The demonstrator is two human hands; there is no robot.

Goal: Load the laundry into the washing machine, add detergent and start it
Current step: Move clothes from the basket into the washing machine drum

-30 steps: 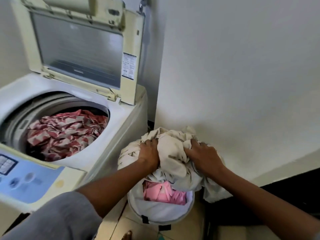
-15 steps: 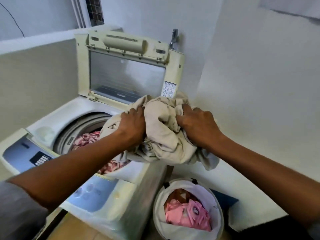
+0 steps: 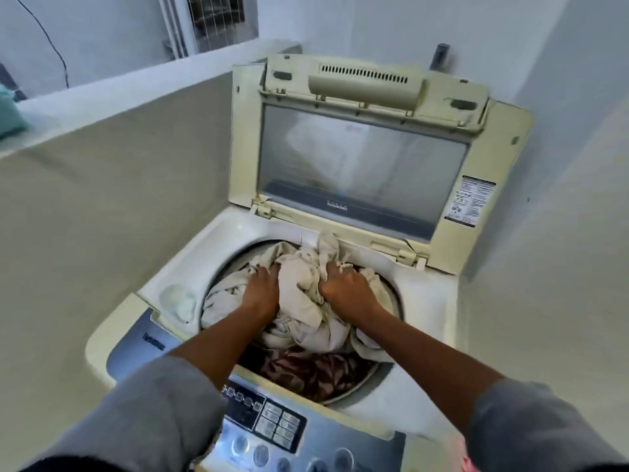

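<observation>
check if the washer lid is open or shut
Open: the lid stands upright behind the tub, where the left hand and right hand grip a beige cloth.

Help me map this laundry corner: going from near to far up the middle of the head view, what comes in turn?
control panel → red patterned laundry → beige cloth → raised lid

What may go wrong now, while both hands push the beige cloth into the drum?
A fold of the cloth seems to lie over the back rim of the drum; the lid may trap it when closed. The cloth is bunched high over the red laundry, so the load may spin unevenly.
</observation>
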